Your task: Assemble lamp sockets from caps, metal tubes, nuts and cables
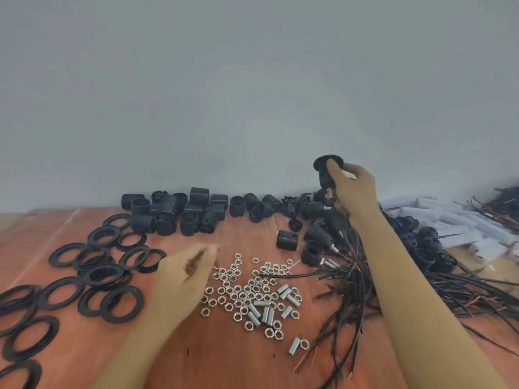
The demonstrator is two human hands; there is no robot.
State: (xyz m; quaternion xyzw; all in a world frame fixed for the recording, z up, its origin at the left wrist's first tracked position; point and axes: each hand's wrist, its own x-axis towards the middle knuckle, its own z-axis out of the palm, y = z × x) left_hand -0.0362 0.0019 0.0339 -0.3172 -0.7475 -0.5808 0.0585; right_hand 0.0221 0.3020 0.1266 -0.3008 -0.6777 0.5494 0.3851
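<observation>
My right hand (354, 189) is raised over the back of the table and grips a black lamp socket (325, 171) with a flanged ring on top. My left hand (185, 272) hovers low over the wood, its fingers loosely curled and blurred, just left of a scatter of silver nuts (244, 293). I cannot tell whether it pinches anything. Short metal tubes (265, 313) lie among the nuts. A bundle of black and red cables (351, 287) fans out under my right forearm. Black caps (174, 211) are heaped along the wall.
Black flat rings (104, 273) cover the left side of the wooden table (224, 360). More black sockets (427, 248) and white cartons (460, 228) sit at the right. A grey wall (252, 94) closes off the back.
</observation>
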